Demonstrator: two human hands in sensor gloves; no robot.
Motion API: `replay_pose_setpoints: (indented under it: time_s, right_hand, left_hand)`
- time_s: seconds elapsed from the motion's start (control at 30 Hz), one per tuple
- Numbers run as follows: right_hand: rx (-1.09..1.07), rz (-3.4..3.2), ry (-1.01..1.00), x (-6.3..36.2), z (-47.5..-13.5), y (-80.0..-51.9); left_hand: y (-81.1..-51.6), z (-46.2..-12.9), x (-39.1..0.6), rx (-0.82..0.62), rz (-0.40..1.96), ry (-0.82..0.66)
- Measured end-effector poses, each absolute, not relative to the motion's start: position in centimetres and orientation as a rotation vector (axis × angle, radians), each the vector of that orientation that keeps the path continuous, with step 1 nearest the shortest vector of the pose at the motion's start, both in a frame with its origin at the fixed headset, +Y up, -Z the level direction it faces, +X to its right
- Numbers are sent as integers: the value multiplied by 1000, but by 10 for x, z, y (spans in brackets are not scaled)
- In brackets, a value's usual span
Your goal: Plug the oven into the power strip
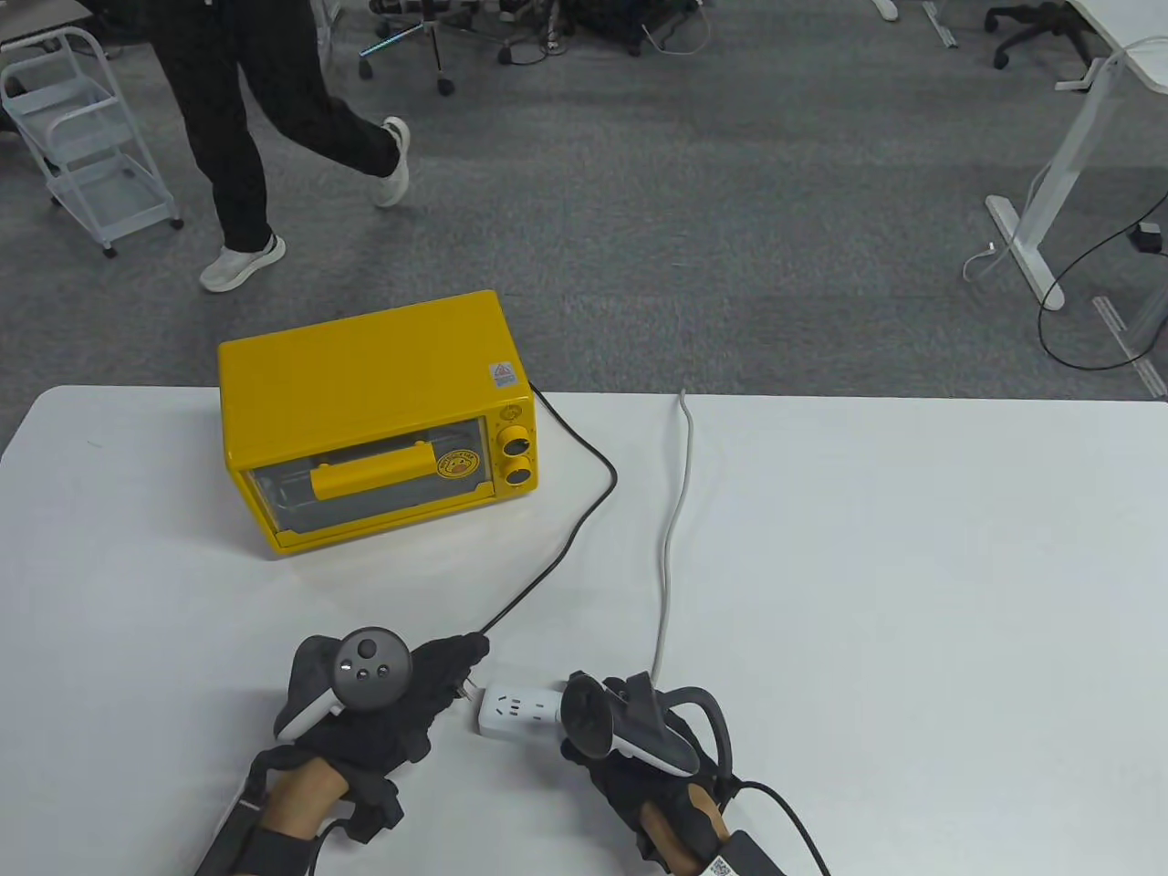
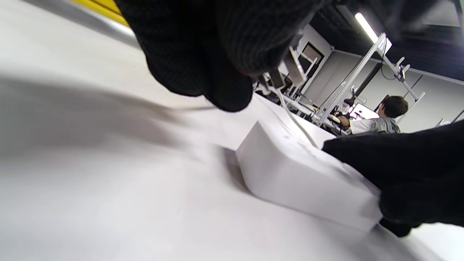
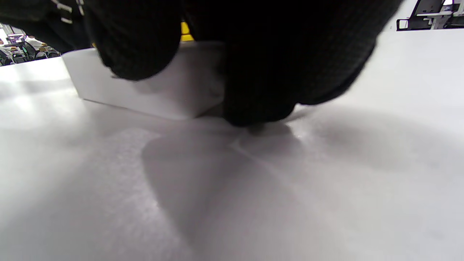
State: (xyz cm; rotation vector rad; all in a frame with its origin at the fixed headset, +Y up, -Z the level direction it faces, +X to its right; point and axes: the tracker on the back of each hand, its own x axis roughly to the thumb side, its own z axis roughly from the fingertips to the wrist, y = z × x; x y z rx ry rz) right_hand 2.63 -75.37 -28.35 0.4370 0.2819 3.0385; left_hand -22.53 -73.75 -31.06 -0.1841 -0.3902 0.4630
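The yellow oven (image 1: pixel 374 420) stands at the table's back left. Its black cord (image 1: pixel 584 520) runs from its right side down to my left hand (image 1: pixel 461 671), which grips the plug (image 1: pixel 467 686); the prongs point at the left end of the white power strip (image 1: pixel 516 710), a small gap away. My right hand (image 1: pixel 584 707) holds the strip's right end against the table. In the left wrist view my left fingers (image 2: pixel 217 54) hang just above and left of the strip (image 2: pixel 301 181). In the right wrist view my right fingers (image 3: pixel 261 72) press on the strip (image 3: pixel 163 87).
The strip's white cable (image 1: pixel 673 529) runs away across the table (image 1: pixel 912 593) to its far edge. Beyond the table a person (image 1: pixel 246 119) walks on grey carpet, with a white cart (image 1: pixel 87 137) at the far left and a desk frame (image 1: pixel 1049 182) at the right.
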Motion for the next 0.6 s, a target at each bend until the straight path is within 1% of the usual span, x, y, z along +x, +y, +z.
replay_pose_setpoints:
  time_s: [0.1, 0.33, 0.4, 0.5, 0.6]
  right_hand:
    - [440, 3035, 285, 27, -284, -754]
    - [441, 3029, 294, 27, -284, -754]
    - [441, 3029, 294, 28, -284, -754]
    - [443, 3029, 294, 28, -284, -754]
    - [442, 3027, 294, 28, -284, -754]
  left_hand:
    - [-735, -309, -219, -127, 406, -378]
    - [-739, -312, -204, -90, 281, -347]
    - [-740, -313, -197, -97, 274, -360]
    - [-741, -314, -187, -91, 201, -375]
    - [-741, -312, -181, -84, 198, -403]
